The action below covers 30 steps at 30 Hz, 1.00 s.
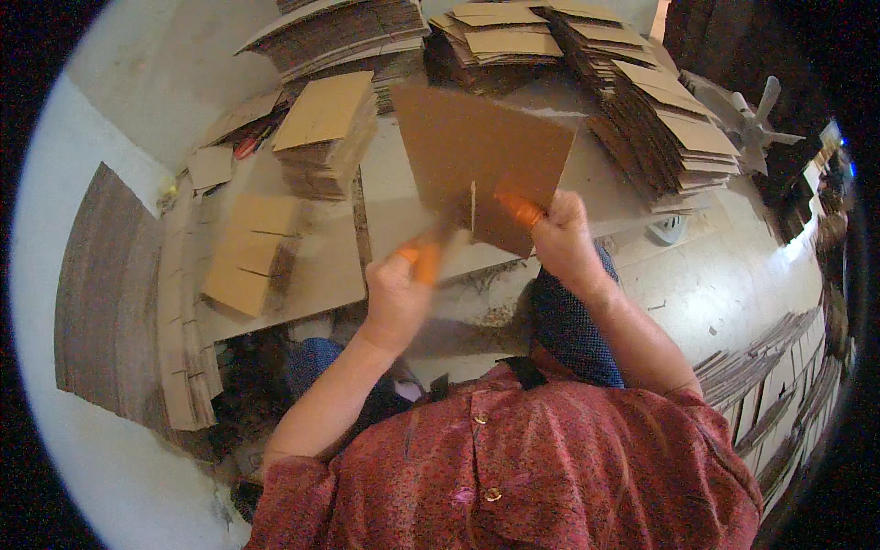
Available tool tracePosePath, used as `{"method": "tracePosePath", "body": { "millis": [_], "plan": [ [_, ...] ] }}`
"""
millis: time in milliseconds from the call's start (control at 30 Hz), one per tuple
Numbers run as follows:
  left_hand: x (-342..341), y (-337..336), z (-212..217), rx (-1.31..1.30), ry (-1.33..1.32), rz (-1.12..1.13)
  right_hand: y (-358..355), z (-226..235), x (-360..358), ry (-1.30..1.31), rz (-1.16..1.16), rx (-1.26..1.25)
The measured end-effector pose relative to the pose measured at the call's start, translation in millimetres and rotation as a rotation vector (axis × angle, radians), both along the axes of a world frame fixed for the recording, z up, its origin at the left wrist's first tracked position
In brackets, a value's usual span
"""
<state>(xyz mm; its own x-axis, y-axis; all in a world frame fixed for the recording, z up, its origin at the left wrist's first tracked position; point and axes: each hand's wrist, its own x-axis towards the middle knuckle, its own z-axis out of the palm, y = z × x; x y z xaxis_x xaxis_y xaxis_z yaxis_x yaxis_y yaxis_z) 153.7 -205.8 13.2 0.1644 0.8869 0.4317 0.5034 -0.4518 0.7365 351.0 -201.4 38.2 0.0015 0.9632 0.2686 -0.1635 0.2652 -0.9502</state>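
Observation:
A brown cardboard sheet (486,137) with a narrow slot in its lower edge is held up in front of me, tilted over the table. My right hand (564,238) grips its lower right side, an orange covering on the thumb or finger against the board. Below the sheet's lower left edge, my left hand (399,289) is curled closed, also with orange on its digits. Motion smears its fingertips, and a brownish blur between them and the sheet cannot be made out. On the table to the left lies a small pile of slotted cardboard pieces (252,247).
Cardboard stacks stand on the pale table (330,266): a neat stack (325,115) at left, taller stacks (509,41) behind, a leaning stack (665,128) at right. More cardboard (110,293) leans by the left wall. A fan (756,119) stands far right; cardboard bundles (770,385) lie lower right.

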Motion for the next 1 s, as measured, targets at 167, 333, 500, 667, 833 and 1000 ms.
{"method": "tracePosePath", "body": {
  "millis": [167,333,500,667,833,1000],
  "plan": [
    [-2,2,-12,0.052,-0.044,-0.009,-6,-35,-5,-0.126,-0.154,0.104],
    [3,2,-13,0.107,-0.084,-0.025,0,-31,-8,-0.220,-0.143,0.132],
    [8,2,-15,-0.016,-0.050,-0.074,7,-97,1,-0.619,-0.216,0.041],
    [-5,9,-27,-0.032,-0.355,-0.160,-16,-54,8,-0.651,-0.374,0.331],
    [17,15,-14,-0.125,-0.375,-0.193,18,-14,45,-0.513,-0.694,0.358],
    [58,23,-37,-0.095,-0.222,-0.410,19,10,25,-0.350,0.131,-0.221]
  ]
}}
